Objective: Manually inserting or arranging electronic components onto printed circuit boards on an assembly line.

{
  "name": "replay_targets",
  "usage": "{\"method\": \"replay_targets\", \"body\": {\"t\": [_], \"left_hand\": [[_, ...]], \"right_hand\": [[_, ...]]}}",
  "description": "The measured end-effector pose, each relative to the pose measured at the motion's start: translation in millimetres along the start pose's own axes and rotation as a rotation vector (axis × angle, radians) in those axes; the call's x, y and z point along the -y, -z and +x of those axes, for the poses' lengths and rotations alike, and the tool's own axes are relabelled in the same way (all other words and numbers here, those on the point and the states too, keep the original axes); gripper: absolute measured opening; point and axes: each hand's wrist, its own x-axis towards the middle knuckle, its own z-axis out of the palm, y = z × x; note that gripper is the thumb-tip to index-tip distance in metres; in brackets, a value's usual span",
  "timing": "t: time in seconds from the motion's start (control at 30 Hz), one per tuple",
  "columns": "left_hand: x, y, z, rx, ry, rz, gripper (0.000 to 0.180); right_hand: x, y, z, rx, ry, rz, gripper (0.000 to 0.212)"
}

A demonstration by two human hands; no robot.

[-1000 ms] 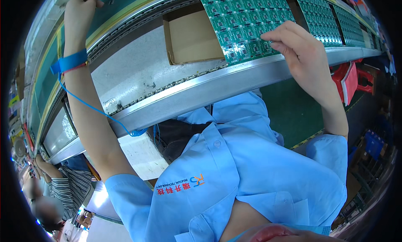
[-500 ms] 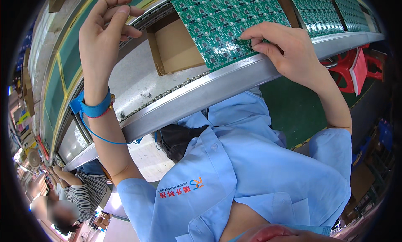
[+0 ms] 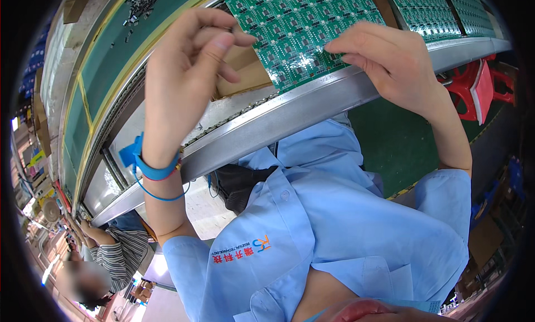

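A large green circuit board panel [image 3: 304, 24] covered with rows of small dark parts lies across the metal rail. My left hand [image 3: 184, 77], a blue wrist strap [image 3: 156, 169] on its wrist, hangs over the panel's left edge. Its fingers are curled in, with a tiny dark speck between them that I cannot identify. Over the panel's right part is my right hand [image 3: 393, 66], thumb and forefinger pinched close together; what they hold, if anything, is too small to see. An open cardboard box [image 3: 245, 79] shows partly beneath my left hand.
A heap of small dark metallic parts [image 3: 142, 7] lies on the green belt at the upper left. More green panels [image 3: 421, 13] line the rail to the right. Below the rail stands a red stool [image 3: 460, 93]. A person in a striped shirt [image 3: 120, 255] sits at far left.
My left hand has moved right and slightly down, from beside the belt to the panel's left edge, uncovering the heap of parts. My right hand has shifted slightly right, still pinched.
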Motion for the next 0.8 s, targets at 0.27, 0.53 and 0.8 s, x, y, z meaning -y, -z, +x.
{"method": "replay_targets", "body": {"t": [0.27,0.53,0.8], "left_hand": [[-12,-49,-8,0.080,-0.046,0.474,0.011],[-9,-65,-5,0.071,-0.288,0.782,0.006],[-16,-70,-2,0.092,-0.380,0.937,0.011]], "right_hand": [[5,-3,11,0.177,0.097,-0.056,0.012],[10,-15,17,0.143,0.254,-0.305,0.008],[15,-16,11,0.144,0.205,-0.325,0.011]]}}
